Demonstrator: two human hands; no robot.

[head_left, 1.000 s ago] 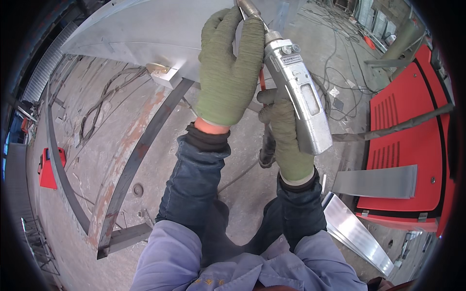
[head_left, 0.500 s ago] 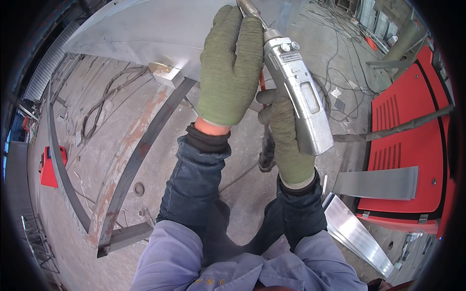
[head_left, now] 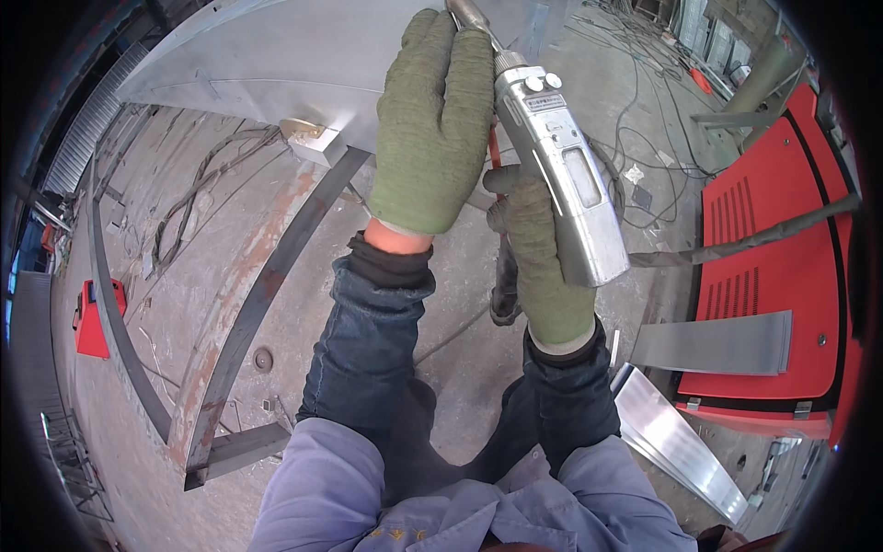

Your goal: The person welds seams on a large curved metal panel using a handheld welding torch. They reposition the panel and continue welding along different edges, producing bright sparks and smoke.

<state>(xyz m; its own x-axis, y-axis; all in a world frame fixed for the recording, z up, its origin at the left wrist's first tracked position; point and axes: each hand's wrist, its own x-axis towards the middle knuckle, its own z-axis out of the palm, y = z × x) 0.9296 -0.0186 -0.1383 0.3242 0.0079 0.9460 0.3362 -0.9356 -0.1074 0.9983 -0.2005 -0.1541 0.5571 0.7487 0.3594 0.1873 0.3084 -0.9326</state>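
Note:
My right hand (head_left: 544,262), in a green work glove, is wrapped round the underside of a silver handheld welding gun (head_left: 572,189), whose body hides part of the fingers. The gun slants up and to the left, its narrow nozzle (head_left: 471,14) reaching the top of the view. My left hand (head_left: 430,129), gloved alike, lies back up beside the gun's neck, fingers stretched forward over the large grey metal sheet piece (head_left: 276,69). Whether its fingertips touch the nozzle or the metal I cannot tell.
A red machine cabinet (head_left: 763,276) stands at the right, with grey metal strips (head_left: 713,345) against it and a dark hose (head_left: 736,246) crossing it. A rusty curved steel frame (head_left: 244,322) and a small red case (head_left: 94,317) are left. Cables (head_left: 635,92) trail across the far floor.
The welding gun and both hands have shifted very slightly up and to the left. My hold on the gun is unchanged.

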